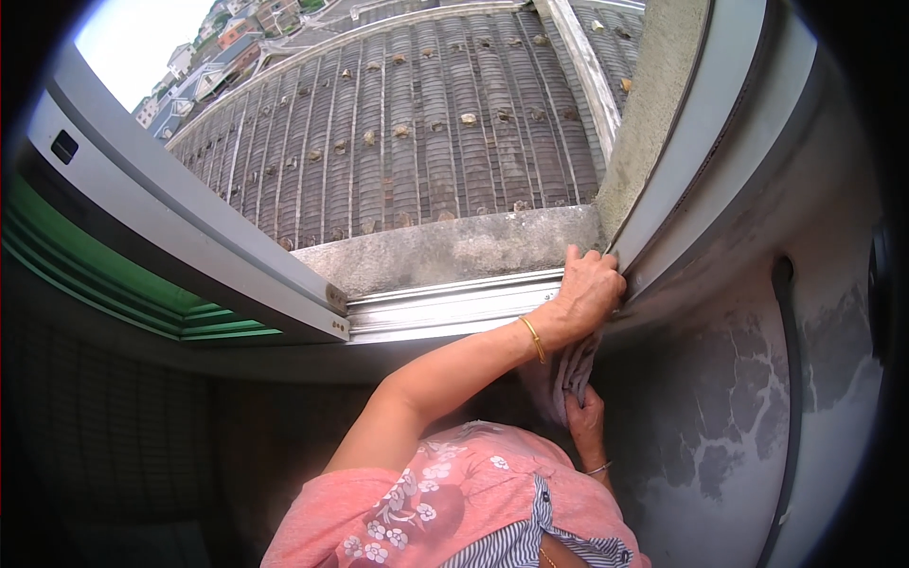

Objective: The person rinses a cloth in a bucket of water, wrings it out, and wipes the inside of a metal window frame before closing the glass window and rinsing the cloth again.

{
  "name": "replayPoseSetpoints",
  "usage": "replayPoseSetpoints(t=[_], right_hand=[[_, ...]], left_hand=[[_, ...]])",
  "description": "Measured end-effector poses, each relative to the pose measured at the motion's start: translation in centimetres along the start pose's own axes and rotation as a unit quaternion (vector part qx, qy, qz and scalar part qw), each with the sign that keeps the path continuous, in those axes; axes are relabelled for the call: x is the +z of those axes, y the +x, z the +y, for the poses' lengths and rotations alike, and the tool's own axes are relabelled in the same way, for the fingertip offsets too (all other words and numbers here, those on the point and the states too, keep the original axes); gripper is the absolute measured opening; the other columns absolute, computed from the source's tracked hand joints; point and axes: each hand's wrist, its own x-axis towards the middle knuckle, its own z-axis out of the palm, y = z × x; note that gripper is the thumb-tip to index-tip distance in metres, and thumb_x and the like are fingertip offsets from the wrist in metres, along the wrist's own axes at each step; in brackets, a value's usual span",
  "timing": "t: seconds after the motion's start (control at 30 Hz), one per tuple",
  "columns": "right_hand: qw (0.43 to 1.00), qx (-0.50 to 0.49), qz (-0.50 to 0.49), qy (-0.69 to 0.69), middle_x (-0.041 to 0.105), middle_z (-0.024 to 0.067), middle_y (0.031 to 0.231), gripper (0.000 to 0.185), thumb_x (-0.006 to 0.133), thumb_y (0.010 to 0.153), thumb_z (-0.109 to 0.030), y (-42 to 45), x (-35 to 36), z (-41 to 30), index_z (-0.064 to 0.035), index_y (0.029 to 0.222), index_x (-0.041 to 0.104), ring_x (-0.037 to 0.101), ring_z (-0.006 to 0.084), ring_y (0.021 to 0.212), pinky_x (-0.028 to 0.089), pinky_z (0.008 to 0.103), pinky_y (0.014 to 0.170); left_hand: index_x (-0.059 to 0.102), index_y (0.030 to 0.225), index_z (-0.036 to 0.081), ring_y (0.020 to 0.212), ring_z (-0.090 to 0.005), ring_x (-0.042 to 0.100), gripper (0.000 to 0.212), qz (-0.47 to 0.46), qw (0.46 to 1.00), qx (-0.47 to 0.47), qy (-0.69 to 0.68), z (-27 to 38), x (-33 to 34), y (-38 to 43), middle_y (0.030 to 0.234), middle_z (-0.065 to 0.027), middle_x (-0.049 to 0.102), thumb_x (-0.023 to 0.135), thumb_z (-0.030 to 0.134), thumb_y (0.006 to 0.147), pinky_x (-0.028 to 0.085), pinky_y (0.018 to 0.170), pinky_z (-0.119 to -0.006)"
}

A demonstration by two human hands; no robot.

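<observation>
My left hand (591, 292) reaches across to the lower right corner of the open window, its fingers bent against the side frame at the end of the aluminium sliding track (454, 305). A yellow metal bangle circles that wrist. Below it, my right hand (586, 419) grips a folded greyish cloth (577, 366), thumb against the folds. The cloth runs up behind my left wrist; whether my left fingers also hold part of it is hidden.
Sliding window panels (192, 213) with green glass are at the left. Outside the concrete sill (440, 248) lies a tiled roof (426, 128) with scattered stones. A dark hose or pipe (792, 397) runs down the stained wall (731, 426) at the right.
</observation>
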Motion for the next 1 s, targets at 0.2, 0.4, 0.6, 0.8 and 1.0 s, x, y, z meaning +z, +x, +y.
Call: replayPoseSetpoints(t=[0.2, 0.4, 0.6, 0.8, 1.0], right_hand=[[1.000, -0.006, -0.009, -0.001, 0.064, 0.0225, 0.079, 0.020, 0.057, 0.085, -0.011, -0.1, 0.6, -0.8, 0.0052, 0.095, 0.061, 0.061, 0.0217, 0.067, 0.048, 0.0349, 0.066], [1.000, 0.015, -0.011, -0.011, 0.062, 0.0245, 0.080, 0.017, 0.057, 0.083, -0.011, 0.2, 0.1, 0.0, 0.0043, 0.090, 0.060, 0.066, 0.0323, 0.073, 0.048, 0.0364, 0.063], [1.000, 0.009, -0.007, -0.012, 0.062, 0.0252, 0.081, 0.021, 0.062, 0.081, -0.014, -0.2, 0.7, -0.2, 0.0040, 0.092, 0.060, 0.065, 0.0356, 0.073, 0.049, 0.0362, 0.065], [0.999, 0.000, 0.033, 0.040, 0.061, 0.0255, 0.080, 0.021, 0.063, 0.080, -0.013, -1.2, 0.7, 1.2, 0.0034, 0.091, 0.060, 0.064, 0.0396, 0.075, 0.049, 0.0369, 0.063], [0.999, 0.021, 0.028, -0.020, 0.061, 0.0250, 0.079, 0.021, 0.064, 0.081, -0.016, -2.2, 0.5, 1.3, 0.0027, 0.090, 0.060, 0.063, 0.0398, 0.073, 0.049, 0.0367, 0.062]], left_hand=[[0.070, 0.065, 0.020, 0.081, -0.0235, 0.056, 0.011, -0.006, 1.000, -0.008, 0.004, 0.0, -0.6, 0.0, 0.076, -0.0029, 0.056, 0.062, 0.016, 0.072, 0.033, 0.076, -0.043], [0.069, 0.067, 0.017, 0.087, -0.0276, 0.052, 0.011, -0.023, 0.999, 0.016, -0.044, 0.4, -0.5, 0.7, 0.080, -0.0065, 0.054, 0.061, 0.011, 0.072, 0.032, 0.077, -0.043], [0.070, 0.076, 0.011, 0.091, -0.0241, 0.053, 0.006, 0.020, 0.993, 0.016, -0.113, -1.2, 0.1, -0.4, 0.081, -0.0036, 0.055, 0.070, 0.015, 0.072, 0.032, 0.084, -0.039], [0.068, 0.085, 0.002, 0.087, -0.0155, 0.059, 0.009, 0.059, 0.952, -0.032, -0.300, -2.4, -1.5, -1.1, 0.090, -0.0046, 0.060, 0.070, 0.007, 0.079, 0.045, 0.078, -0.026], [0.064, 0.096, 0.003, 0.093, -0.0213, 0.055, 0.020, 0.276, 0.942, -0.156, -0.113, -12.9, -7.7, -0.2, 0.096, -0.0081, 0.056, 0.070, 0.010, 0.078, 0.044, 0.084, -0.033]])
